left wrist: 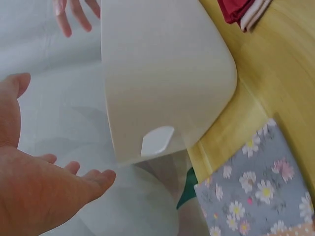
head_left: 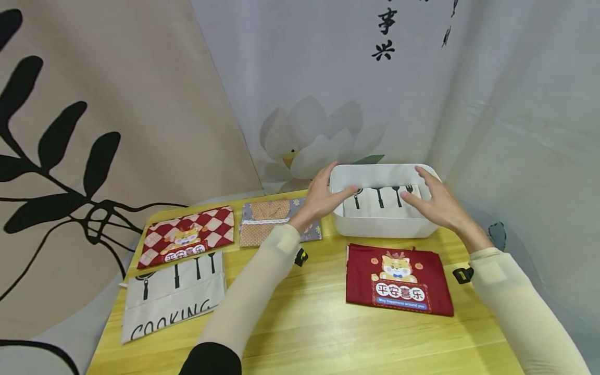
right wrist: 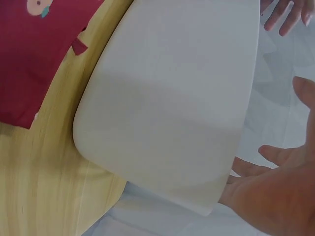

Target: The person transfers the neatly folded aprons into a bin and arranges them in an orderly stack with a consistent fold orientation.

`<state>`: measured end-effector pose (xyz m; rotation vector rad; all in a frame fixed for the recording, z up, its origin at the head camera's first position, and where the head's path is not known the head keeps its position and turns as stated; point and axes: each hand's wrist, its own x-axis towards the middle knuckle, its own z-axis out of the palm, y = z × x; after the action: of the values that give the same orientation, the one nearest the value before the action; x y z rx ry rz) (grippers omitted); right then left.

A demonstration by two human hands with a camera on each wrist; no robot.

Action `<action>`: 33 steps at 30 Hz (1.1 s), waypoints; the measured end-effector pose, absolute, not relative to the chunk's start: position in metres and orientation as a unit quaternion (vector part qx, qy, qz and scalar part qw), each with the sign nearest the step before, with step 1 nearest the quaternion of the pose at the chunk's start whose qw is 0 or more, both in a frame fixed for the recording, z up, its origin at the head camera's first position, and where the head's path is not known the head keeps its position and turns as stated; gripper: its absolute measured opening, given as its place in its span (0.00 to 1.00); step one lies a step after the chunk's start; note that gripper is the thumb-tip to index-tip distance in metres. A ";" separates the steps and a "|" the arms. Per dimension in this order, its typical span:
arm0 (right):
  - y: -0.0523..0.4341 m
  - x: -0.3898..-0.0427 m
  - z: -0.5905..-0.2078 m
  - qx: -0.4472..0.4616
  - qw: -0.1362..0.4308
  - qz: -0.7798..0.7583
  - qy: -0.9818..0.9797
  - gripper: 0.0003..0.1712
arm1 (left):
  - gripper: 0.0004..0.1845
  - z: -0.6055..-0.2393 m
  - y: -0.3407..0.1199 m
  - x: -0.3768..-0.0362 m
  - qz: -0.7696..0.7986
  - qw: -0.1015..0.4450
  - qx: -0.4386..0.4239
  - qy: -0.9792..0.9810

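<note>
White bin (head_left: 382,225) sits right of centre in the head view, at the table's (head_left: 304,323) far edge, with a folded utensil-print apron (head_left: 382,200) lying inside; we read this as the settling-in step. Left hand (head_left: 323,198) and right hand (head_left: 433,205) hover over the bin's two ends, fingers spread wide, gripping nothing. Next move, we judge, calls for reaching the red apron (head_left: 398,281) just below the bin; checked apron (head_left: 187,237), floral apron (head_left: 276,221) and COOKING apron (head_left: 173,297) lie lower left.

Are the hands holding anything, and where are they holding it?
Nothing is gripped. Both the left hand and the right hand are open with straight fingers, reaching over the white bin toward the folded cloth inside it.
</note>
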<state>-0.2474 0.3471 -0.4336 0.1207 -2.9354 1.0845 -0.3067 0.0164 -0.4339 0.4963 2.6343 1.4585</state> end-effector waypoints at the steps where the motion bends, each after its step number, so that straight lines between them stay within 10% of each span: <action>1: 0.346 -0.246 -0.434 0.040 0.005 0.345 -0.938 0.59 | 0.52 -0.434 0.014 -0.306 0.476 0.045 0.163 0.863; 33: 0.291 -0.230 -0.432 0.130 0.035 0.349 -0.927 0.56 | 0.52 -0.440 -0.065 -0.264 0.447 0.028 0.183 0.875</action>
<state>-0.2303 0.2909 -0.4317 0.4006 -2.8507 1.0720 -0.2644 -0.0647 -0.4399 0.5642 2.7009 1.3802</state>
